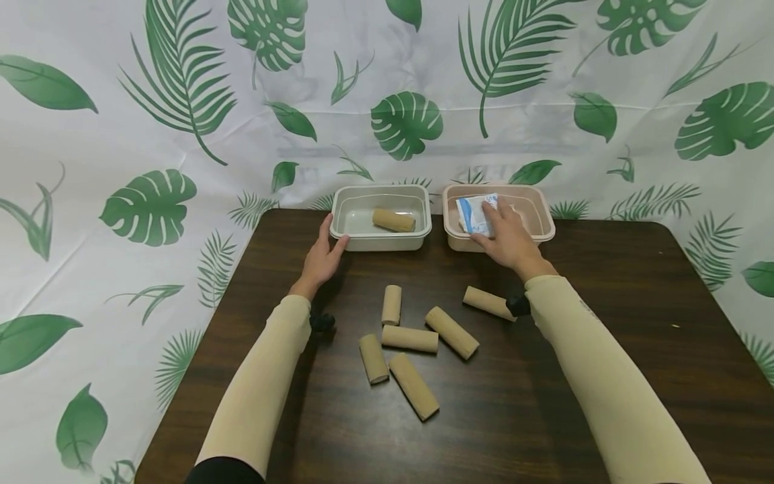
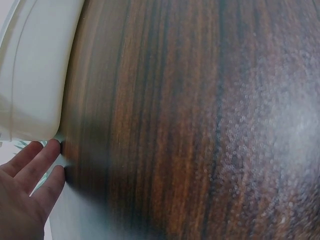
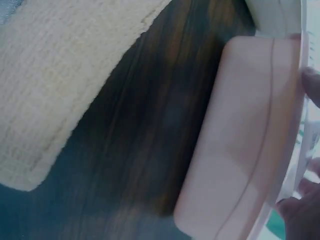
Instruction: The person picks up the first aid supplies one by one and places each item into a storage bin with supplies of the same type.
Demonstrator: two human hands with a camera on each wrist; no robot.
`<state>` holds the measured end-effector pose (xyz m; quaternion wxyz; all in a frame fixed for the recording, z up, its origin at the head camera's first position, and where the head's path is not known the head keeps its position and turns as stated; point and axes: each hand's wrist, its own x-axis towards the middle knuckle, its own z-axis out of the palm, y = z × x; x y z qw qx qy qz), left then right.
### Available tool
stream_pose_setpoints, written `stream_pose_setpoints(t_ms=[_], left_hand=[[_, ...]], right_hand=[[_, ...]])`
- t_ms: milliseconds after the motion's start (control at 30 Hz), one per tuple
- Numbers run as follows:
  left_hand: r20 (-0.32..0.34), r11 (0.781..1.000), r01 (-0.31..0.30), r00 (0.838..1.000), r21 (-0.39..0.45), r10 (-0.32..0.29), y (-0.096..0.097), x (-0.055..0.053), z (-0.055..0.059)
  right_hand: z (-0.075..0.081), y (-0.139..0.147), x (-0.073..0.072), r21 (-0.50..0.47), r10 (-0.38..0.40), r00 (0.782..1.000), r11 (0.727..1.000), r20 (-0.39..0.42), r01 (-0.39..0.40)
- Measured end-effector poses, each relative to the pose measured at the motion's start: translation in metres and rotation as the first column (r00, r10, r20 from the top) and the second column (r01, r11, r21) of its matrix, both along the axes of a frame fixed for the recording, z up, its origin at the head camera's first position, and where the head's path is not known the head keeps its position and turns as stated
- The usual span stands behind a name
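My left hand (image 1: 318, 261) is at the left end of a pale grey plastic box (image 1: 381, 245), thumb and fingers spread around its corner. One brown cardboard tube (image 1: 394, 220) lies inside that box. My right hand (image 1: 509, 236) reaches into a pink plastic box (image 1: 547, 225) and holds a white and blue packet (image 1: 468, 214) between thumb and fingers. Part of the packet is covered by the fingers. In the right wrist view the thumb (image 3: 312, 82) shows by the pink box's rim, with other fingers (image 3: 295, 200) farther down.
Several cardboard tubes (image 1: 410, 339) lie scattered on the dark wooden table (image 1: 496, 417). Another tube (image 1: 486, 303) is close to the right wrist. Behind both boxes hangs a white leaf-print cloth (image 1: 363, 67).
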<state>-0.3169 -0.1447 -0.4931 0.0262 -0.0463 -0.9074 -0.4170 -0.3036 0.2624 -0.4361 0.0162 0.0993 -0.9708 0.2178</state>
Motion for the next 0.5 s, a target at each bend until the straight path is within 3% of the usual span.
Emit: stream_pose_setpoints(t_ms=[500], left_hand=[[0.001,1.0,0.003,1.0,-0.004,-0.003,-0.0002,-0.0016,-0.0025]], right_hand=[[-0.0087,0.0049,0.0039,0.004,0.086,0.996,0.996,-0.022,-0.086]])
